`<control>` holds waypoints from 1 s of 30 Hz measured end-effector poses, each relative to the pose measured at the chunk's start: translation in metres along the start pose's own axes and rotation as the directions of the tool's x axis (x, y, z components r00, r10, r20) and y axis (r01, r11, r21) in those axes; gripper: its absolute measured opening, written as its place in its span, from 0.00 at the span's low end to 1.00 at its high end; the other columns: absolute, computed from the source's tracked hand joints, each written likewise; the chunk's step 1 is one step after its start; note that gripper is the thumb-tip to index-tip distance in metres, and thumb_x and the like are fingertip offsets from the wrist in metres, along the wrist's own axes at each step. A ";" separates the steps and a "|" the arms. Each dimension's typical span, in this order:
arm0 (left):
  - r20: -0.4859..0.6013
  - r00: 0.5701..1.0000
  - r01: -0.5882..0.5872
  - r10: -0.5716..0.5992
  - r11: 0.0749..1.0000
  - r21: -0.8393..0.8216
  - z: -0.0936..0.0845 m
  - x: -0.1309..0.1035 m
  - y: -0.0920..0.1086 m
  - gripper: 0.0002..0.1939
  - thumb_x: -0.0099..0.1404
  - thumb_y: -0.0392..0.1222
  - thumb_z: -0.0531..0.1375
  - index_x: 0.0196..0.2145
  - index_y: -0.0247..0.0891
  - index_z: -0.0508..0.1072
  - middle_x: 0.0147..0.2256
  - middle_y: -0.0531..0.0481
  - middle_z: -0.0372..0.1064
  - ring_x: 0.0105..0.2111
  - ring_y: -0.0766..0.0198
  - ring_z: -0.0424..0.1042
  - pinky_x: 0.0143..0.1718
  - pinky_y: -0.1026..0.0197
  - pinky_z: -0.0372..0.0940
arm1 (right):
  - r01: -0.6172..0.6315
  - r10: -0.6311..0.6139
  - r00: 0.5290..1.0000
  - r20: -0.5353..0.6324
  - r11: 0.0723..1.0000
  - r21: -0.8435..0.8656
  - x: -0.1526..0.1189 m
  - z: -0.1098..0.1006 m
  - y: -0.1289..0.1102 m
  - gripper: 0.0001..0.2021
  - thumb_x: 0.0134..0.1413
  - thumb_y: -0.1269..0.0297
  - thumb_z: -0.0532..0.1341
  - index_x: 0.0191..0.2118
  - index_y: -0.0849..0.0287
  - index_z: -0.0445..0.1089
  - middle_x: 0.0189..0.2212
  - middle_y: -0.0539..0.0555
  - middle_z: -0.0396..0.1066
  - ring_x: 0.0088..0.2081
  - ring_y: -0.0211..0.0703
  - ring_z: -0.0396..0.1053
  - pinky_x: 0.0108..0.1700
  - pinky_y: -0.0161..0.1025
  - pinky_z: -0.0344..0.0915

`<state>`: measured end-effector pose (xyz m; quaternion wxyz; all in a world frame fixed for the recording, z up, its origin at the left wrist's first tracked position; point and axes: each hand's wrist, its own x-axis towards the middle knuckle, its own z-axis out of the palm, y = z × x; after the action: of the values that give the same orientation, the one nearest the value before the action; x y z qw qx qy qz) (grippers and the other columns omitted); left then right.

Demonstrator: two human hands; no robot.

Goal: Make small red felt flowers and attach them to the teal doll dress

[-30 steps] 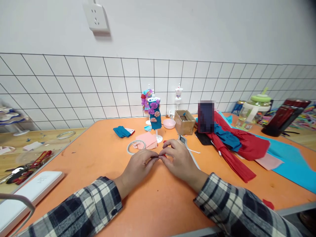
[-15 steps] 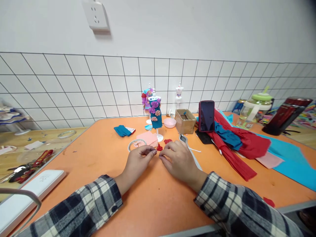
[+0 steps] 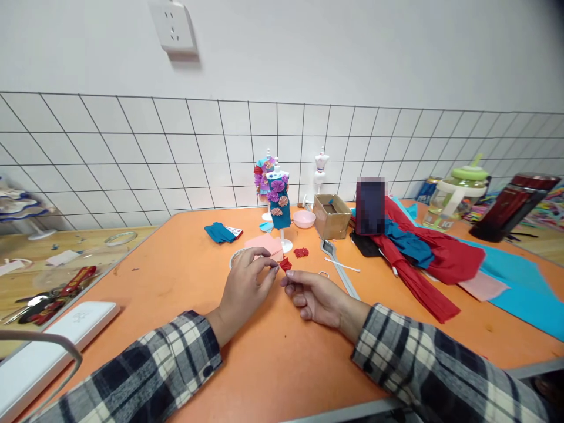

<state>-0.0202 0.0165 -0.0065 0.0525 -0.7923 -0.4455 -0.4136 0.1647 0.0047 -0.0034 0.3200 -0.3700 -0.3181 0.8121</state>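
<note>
So, going by the head view, both hands are up close over the orange table [image 3: 220, 376], fingertips almost meeting. The left hand [image 3: 247, 288] has its thumb and fingers bent into a narrow pinch, and the right hand [image 3: 324, 299] has thumb and index finger together with the rest loosely curled. A small red piece [image 3: 285, 264] sits right by the fingertips, but can't tell whether either hand actually has hold of it; fine pinches like that probably suit something so tiny. Just beyond, a red cluster [image 3: 301, 252] lies on the table, likely kept within easy reach. Behind the hands, a small dress form [image 3: 281, 218] in blue cloth with purple and peach flowers stands upright on its white base, which keeps the cloth off the tabletop. The phone [image 3: 370, 205] is propped upright, maybe so its screen faces the person, and a long grey tool [image 3: 341, 270] lies beyond the right hand.
</note>
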 end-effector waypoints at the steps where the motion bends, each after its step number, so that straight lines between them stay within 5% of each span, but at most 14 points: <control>1: 0.006 1.000 -0.023 0.023 1.000 0.007 -0.001 0.000 0.001 0.05 0.65 0.38 0.58 0.34 0.40 0.74 0.41 0.45 0.70 0.43 0.56 0.69 0.45 0.52 0.65 | 0.016 -0.016 1.000 0.011 0.999 0.032 0.001 0.000 0.001 0.14 0.50 0.55 0.65 0.37 0.62 0.71 0.25 0.45 0.60 0.18 0.27 0.50 0.17 0.26 0.56; 10: 0.067 0.993 -0.099 0.101 0.994 -0.038 -0.001 0.001 0.005 0.05 0.65 0.37 0.58 0.35 0.41 0.74 0.35 0.49 0.77 0.46 0.54 0.70 0.54 0.48 0.60 | 0.179 -0.176 0.980 -0.091 0.984 0.021 0.007 0.001 0.008 0.15 0.43 0.61 0.71 0.37 0.61 0.71 0.24 0.43 0.57 0.21 0.28 0.54 0.22 0.30 0.65; 14: 0.082 0.993 0.098 -0.084 0.978 -0.184 0.000 0.000 0.010 0.05 0.63 0.40 0.59 0.33 0.40 0.76 0.34 0.49 0.78 0.39 0.56 0.74 0.47 0.51 0.66 | 0.186 -0.184 0.980 -0.073 0.982 0.023 0.007 -0.001 0.008 0.16 0.41 0.62 0.71 0.37 0.60 0.72 0.24 0.43 0.59 0.21 0.28 0.56 0.24 0.32 0.66; 19: 0.209 0.906 0.422 -0.367 0.805 -0.416 0.002 0.001 0.015 0.07 0.61 0.43 0.61 0.32 0.39 0.77 0.33 0.48 0.79 0.36 0.57 0.76 0.42 0.56 0.70 | 0.223 -0.222 0.970 -0.098 0.975 -0.007 0.009 -0.001 0.008 0.17 0.37 0.62 0.73 0.33 0.61 0.69 0.24 0.43 0.61 0.21 0.27 0.54 0.23 0.30 0.64; 24: 0.342 0.853 0.521 -0.394 0.661 -0.540 0.005 0.001 0.013 0.09 0.59 0.45 0.62 0.33 0.37 0.78 0.34 0.47 0.79 0.36 0.57 0.76 0.42 0.56 0.70 | 0.309 -0.331 0.931 -0.152 0.939 -0.154 0.008 0.001 0.007 0.18 0.35 0.57 0.73 0.30 0.60 0.68 0.24 0.44 0.60 0.21 0.28 0.53 0.21 0.30 0.64; 30: 0.385 0.846 0.532 -0.370 0.643 -0.550 0.003 0.001 0.010 0.10 0.59 0.47 0.62 0.32 0.38 0.77 0.33 0.48 0.79 0.36 0.57 0.76 0.42 0.56 0.70 | 0.369 -0.453 0.875 -0.172 0.854 -0.367 0.008 -0.002 0.005 0.18 0.37 0.54 0.71 0.30 0.60 0.69 0.26 0.47 0.62 0.24 0.32 0.59 0.16 0.28 0.61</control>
<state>-0.0103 0.0126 -0.0054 -0.3789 -0.6675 -0.4649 -0.4413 0.1602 0.0087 -0.0112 0.4602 -0.4403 -0.4753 0.6070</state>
